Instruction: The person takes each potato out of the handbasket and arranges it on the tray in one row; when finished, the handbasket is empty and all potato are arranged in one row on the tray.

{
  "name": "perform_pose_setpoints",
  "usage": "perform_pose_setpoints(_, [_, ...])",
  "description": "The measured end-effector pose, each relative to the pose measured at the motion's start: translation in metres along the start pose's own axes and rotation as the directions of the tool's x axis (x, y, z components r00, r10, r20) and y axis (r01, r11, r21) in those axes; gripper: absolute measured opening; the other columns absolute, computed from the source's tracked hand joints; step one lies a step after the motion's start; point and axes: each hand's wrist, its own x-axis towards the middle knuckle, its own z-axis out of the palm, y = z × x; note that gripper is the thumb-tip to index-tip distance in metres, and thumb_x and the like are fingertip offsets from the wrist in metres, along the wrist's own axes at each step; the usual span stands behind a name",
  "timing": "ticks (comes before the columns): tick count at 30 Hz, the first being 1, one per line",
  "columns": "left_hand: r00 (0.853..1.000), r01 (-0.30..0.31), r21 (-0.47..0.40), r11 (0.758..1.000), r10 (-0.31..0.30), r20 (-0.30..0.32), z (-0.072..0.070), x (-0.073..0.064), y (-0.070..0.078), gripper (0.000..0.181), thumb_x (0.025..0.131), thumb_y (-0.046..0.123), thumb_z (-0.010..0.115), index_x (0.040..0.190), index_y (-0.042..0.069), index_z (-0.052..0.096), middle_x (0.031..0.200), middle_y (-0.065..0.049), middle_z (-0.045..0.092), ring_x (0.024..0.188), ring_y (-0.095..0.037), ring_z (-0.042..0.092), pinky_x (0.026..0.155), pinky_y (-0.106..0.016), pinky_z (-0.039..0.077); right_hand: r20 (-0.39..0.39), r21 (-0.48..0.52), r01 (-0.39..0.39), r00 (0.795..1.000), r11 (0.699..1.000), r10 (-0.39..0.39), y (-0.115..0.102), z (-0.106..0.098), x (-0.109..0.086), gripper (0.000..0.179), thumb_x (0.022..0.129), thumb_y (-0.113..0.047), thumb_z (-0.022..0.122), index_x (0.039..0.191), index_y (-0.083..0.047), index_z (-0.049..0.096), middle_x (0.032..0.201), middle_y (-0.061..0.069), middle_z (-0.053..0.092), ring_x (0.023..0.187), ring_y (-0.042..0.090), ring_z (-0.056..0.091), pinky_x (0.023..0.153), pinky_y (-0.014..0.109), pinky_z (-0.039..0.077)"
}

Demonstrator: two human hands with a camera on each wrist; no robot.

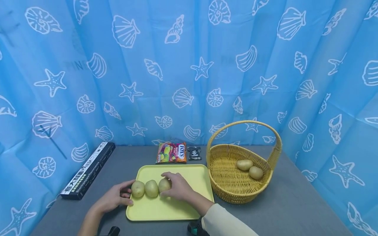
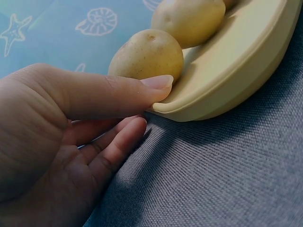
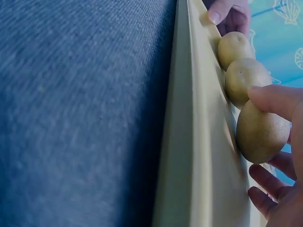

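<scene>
Three potatoes stand in a touching row on a yellow tray (image 1: 183, 209): a left potato (image 1: 137, 189), a middle potato (image 1: 151, 188) and a right potato (image 1: 164, 185). My right hand (image 1: 178, 187) holds the right potato between thumb and fingers; the right wrist view shows the thumb on that potato (image 3: 261, 135). At the tray's left edge, my left hand (image 1: 113, 196) is beside the left potato. Its index finger reaches the potato's side, and its thumb (image 2: 123, 96) lies across the rim. Whether the thumb presses the potato, I cannot tell.
A wicker basket (image 1: 230, 193) with a tall handle stands right of the tray, holding two potatoes (image 1: 249, 168). Behind the tray lie a candy bag (image 1: 172, 152) and a small black packet (image 1: 194, 153). A long black box (image 1: 88, 172) lies at left, before a blue curtain (image 1: 189, 82).
</scene>
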Motion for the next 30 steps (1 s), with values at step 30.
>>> perform_pose_setpoints(30, [1.0, -0.023, 0.001, 1.0, 0.023, 0.005, 0.0, 0.001, -0.002, 0.085, 0.079, 0.01, 0.078, 0.146, -0.011, 0.03, 0.118, -0.018, 0.054, 0.102, -0.026, 0.055, 0.08, -0.029, 0.05, 0.016, 0.212, 0.124, 0.991, 0.969, -0.13, 0.006, -0.09, -0.043, 0.041, 0.088, -0.019, 0.072, 0.125, -0.003, 0.061, 0.114, 0.012, 0.067, 0.105, 0.028, 0.062, 0.091, 0.051, 0.046])
